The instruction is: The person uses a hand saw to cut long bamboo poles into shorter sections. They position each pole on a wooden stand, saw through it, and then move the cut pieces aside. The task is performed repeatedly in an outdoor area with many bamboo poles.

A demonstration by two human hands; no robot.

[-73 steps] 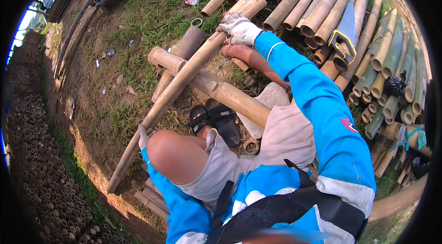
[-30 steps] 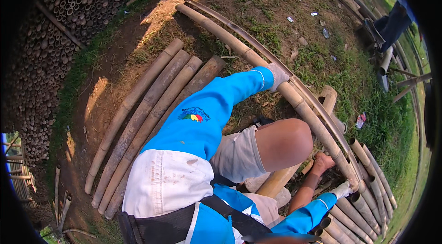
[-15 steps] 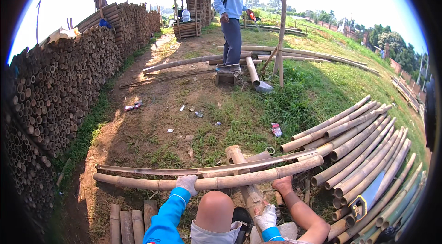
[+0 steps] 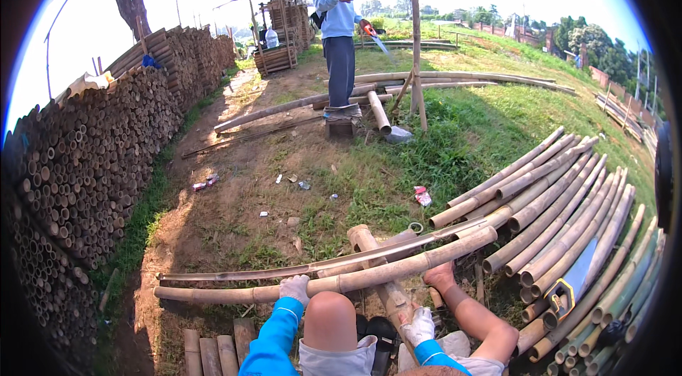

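Observation:
A long bamboo pole (image 4: 405, 266) lies crosswise in front of me, over a thicker bamboo piece (image 4: 364, 237) that runs toward my knees. My left hand (image 4: 293, 289), in a pale glove, is closed over the pole left of its middle. Just behind it lies a split bamboo length (image 4: 234, 276) with its hollow side showing. My bare right foot (image 4: 439, 275) is against the near side of the pole. Lower down, my gloved right hand (image 4: 419, 326) is beside the thicker piece, its fingers curled in. What they hold, if anything, is hidden.
Bamboo poles (image 4: 554, 213) lie piled on the right, with a handsaw (image 4: 568, 291) on them. Short bamboo pieces (image 4: 209, 355) lie at lower left. A tall bamboo stack (image 4: 92, 163) lines the left. Ahead, a person (image 4: 339, 42) with a saw (image 4: 376, 36) stands near an upright post (image 4: 416, 42).
My view has shifted slightly. My left hand stays on the bamboo pole, and my right hand remains low beside the thicker piece. The person ahead has raised one hand.

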